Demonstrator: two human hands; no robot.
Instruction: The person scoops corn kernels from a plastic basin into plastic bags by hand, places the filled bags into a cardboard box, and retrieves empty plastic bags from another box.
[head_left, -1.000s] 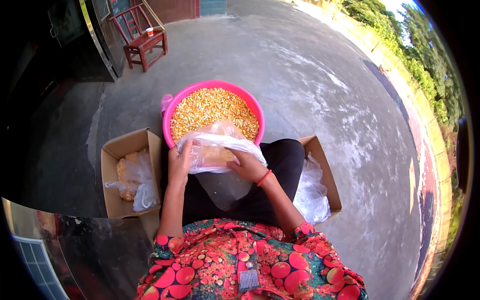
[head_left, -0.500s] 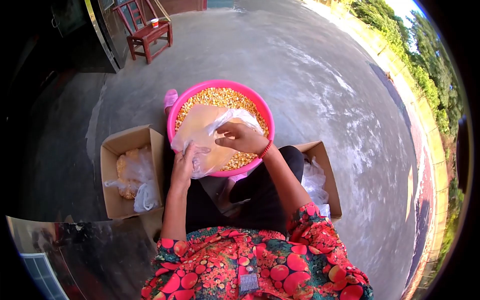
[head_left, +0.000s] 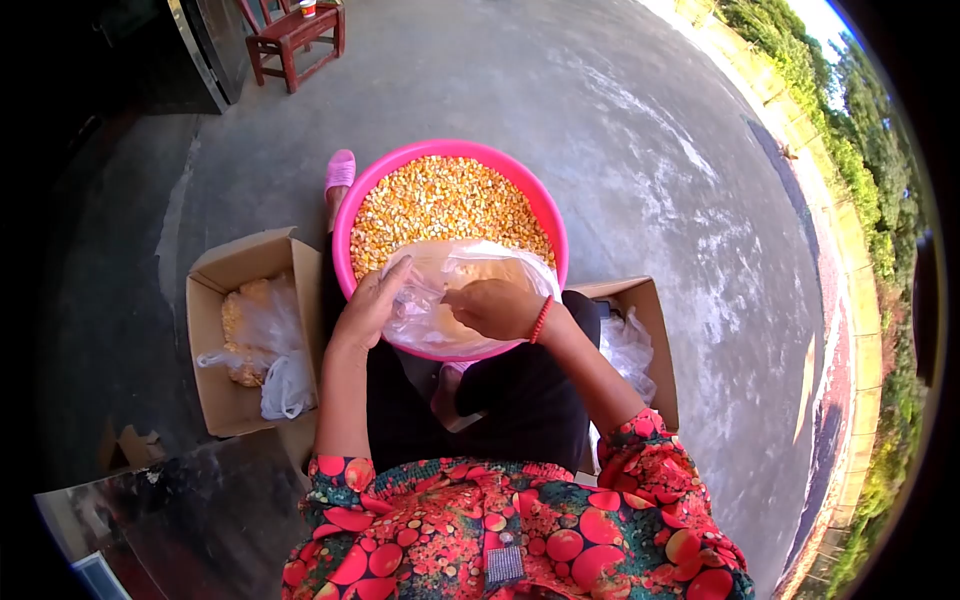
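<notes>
A pink basin full of corn kernels stands in front of my crossed legs. Over its near side lies a clear plastic bag, its mouth spread wide. My left hand is closed on the bag's left edge. At the bag's opening is my right hand, fingers curled and pointing left; what they hold, if anything, is hidden. A red bead bracelet circles the right wrist.
On the left, a cardboard box holds a bag of corn and plastic bags. Another box with clear bags sits at the right. A red chair bearing a cup stands at the upper left.
The bag, lifted and tilted over the basin half a second ago, now lies lower with its mouth wide. My right hand has moved down to its opening, fingers now curled.
</notes>
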